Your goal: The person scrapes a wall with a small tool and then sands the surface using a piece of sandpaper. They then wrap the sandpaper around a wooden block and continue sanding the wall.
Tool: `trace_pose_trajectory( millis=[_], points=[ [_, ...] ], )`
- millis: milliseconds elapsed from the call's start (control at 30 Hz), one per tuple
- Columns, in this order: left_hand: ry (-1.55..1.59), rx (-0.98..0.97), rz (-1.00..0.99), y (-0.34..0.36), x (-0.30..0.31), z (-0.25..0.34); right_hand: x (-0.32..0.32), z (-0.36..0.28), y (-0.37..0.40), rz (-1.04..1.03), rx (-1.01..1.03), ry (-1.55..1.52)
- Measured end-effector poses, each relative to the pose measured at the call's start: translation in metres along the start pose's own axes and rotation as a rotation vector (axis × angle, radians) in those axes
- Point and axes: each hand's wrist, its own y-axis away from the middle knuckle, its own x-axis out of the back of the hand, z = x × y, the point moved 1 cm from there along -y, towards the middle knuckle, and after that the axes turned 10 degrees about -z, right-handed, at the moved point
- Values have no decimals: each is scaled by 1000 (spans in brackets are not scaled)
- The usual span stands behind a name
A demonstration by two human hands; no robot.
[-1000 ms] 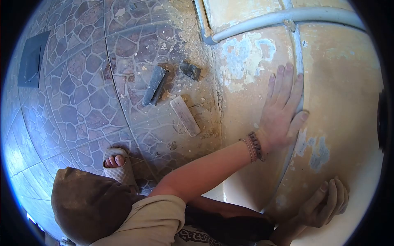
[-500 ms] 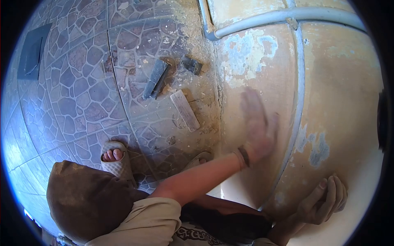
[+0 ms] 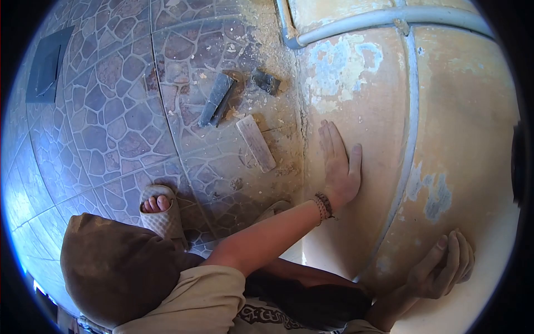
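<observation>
My left hand [image 3: 340,164], with a braided bracelet at the wrist, lies flat against the yellowish wall [image 3: 370,117]. Its fingers are stretched upward, the thumb is apart, and nothing shows in it. Lower right, my right hand [image 3: 442,267] is close to the wall with its fingers curled and the thumb near them; whatever it holds, if anything, is hidden. Patches of pale, peeled paint [image 3: 339,64] lie above my left hand, and a greyish patch [image 3: 436,197] shows above my right hand.
A pale block [image 3: 256,143], a dark angled piece [image 3: 216,100] and a smaller dark piece [image 3: 265,82] lie on the stone-patterned floor [image 3: 119,111] among debris. A pipe [image 3: 384,18] crosses the wall. Sandaled feet and brown cloth [image 3: 117,267] are below.
My left hand, blurred before, now shows sharply, with its fingers slightly further left on the wall. My right hand remains curled in nearly the same place. The view has shifted slightly.
</observation>
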Motion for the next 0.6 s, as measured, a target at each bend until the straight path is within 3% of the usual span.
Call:
trace_pose_trajectory(
  millis=[100, 200, 300, 400, 433, 533, 600],
  points=[
    [29, 8, -9, -38, 15, -2, 0, -1, -2, -1, 0, -1],
    [44, 137, -40, -87, 34, -12, -1, -2, -2, 1, 3, -35],
    [-122, 57, -191, -42, 30, 5, 0, -4, -7, -14, 23, -105],
    [40, -60, -215, -1, 21, 11, 1, -3, -14, -29, 44, -284],
    [35, -19, -210, -10, 22, 5, -1, -5, -15, -27, 47, -367],
    [40, 83, -194, -73, 40, -13, -17, -34, -11, -133, -50, -895],
    [83, 112, -205, -99, 55, -12, -33, -57, -5, -449, 68, -872]
  ],
)
